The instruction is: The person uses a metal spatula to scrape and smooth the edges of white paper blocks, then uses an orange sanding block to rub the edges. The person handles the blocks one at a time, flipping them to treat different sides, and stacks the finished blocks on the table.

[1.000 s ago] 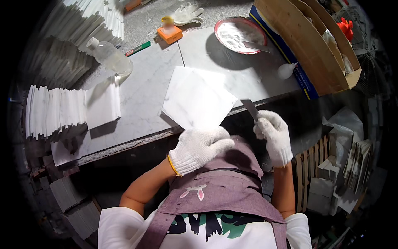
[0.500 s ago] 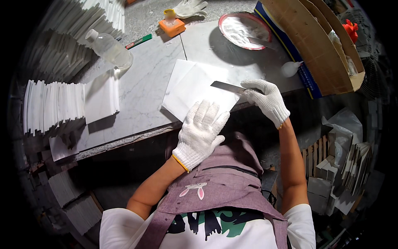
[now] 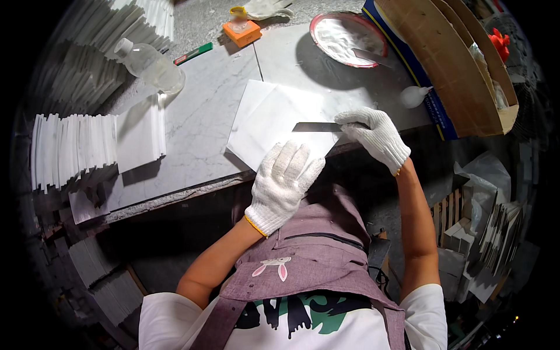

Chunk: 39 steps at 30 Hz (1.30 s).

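White knitted gloves cover both my hands. My left hand (image 3: 283,184) lies with outstretched fingers on the near edge of a white square slab (image 3: 256,116), set at an angle on the marble worktop. More than one sheet or slab seems to lie there, edges offset. In my right hand (image 3: 376,137), thumb and fingers pinch one end of a flat metal scraper blade (image 3: 315,127). It reaches leftward over the slab's right part; whether it touches the surface I cannot tell.
A red-rimmed bowl (image 3: 316,51) of white powder or paste holds another metal blade (image 3: 368,56). Right of it are a white squeeze bulb (image 3: 414,97) and a cardboard box (image 3: 449,52). Leftward stand a clear bottle (image 3: 151,67), an orange block (image 3: 242,36) and stacked white slabs (image 3: 73,149).
The blade has turned from a slant to nearly level, its free end slightly lower and farther left. My right hand has shifted only a little; my left hand stays on the slab.
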Available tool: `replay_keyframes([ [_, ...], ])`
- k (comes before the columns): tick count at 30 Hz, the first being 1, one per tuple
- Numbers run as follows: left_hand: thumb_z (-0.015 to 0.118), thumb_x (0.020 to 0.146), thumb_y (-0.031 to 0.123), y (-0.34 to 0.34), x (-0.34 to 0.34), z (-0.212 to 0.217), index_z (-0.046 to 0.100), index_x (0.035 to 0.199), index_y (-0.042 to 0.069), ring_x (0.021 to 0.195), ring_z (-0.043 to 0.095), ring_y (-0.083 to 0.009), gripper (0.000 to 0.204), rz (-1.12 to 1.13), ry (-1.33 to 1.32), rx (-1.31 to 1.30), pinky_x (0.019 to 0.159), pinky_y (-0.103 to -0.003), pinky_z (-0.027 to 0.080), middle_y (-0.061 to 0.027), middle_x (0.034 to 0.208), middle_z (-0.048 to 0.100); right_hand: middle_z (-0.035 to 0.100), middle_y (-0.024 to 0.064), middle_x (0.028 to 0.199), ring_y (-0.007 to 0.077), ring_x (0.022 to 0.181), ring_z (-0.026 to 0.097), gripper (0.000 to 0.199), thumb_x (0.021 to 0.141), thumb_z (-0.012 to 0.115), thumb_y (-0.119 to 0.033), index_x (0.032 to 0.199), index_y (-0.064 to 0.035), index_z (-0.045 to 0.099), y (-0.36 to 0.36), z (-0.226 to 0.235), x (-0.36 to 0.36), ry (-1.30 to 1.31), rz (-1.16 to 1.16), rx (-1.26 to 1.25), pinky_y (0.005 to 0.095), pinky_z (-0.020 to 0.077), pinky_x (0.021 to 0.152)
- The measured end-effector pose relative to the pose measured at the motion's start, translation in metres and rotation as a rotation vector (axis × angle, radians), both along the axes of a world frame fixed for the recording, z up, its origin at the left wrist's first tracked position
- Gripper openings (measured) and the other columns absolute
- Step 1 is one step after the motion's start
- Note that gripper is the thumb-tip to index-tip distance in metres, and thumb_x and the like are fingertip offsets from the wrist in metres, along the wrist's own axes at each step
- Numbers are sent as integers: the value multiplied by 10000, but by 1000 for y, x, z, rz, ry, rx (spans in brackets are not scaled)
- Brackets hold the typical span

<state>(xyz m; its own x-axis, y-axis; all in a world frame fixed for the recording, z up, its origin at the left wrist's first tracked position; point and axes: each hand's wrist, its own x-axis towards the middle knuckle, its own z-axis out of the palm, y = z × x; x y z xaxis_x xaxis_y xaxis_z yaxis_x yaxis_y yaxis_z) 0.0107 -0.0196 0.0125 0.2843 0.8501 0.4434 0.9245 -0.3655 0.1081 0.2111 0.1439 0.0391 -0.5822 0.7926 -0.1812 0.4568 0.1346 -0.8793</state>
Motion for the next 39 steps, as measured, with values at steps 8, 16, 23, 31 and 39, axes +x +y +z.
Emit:
replay_keyframes([
  [8, 644, 788, 139, 1, 2, -2, 671, 1199, 204, 1254, 496, -265, 416, 21, -37, 72, 1072, -450, 428, -59, 1279, 563, 724, 124, 1015, 204, 907, 691, 230, 876, 654, -111, 1082, -42, 727, -2, 0, -4, -23, 31, 88, 302, 522, 836],
  [16, 666, 782, 138, 3, 4, -1, 689, 1155, 194, 1226, 504, -263, 378, 17, -47, 97, 1048, -447, 445, -56, 1236, 568, 695, 96, 952, 158, 846, 655, 216, 871, 637, -36, 1067, -4, 721, -6, -1, -5, -10, 0, 170, 293, 520, 776],
  [23, 659, 774, 119, 2, 5, -2, 695, 1151, 194, 1211, 519, -271, 386, 31, -69, 96, 1040, -451, 447, -58, 1238, 570, 696, 107, 939, 166, 855, 659, 230, 855, 644, -32, 1071, 6, 715, -21, -10, 1, 2, -66, 201, 287, 517, 780],
  [31, 620, 767, 76, 2, 6, -5, 702, 1170, 197, 1200, 541, -290, 429, 35, -88, 104, 1041, -470, 437, -75, 1250, 586, 713, 126, 977, 273, 898, 678, 235, 844, 663, -98, 1065, -50, 726, -39, -12, -2, -3, -202, 166, 326, 519, 824],
  [39, 621, 771, 73, 2, 5, -6, 701, 1177, 195, 1216, 535, -286, 431, 18, -92, 95, 1048, -468, 433, -73, 1249, 588, 715, 138, 958, 248, 892, 687, 228, 858, 653, -103, 1064, -27, 715, -42, -19, -8, 68, -252, 135, 323, 521, 813],
])
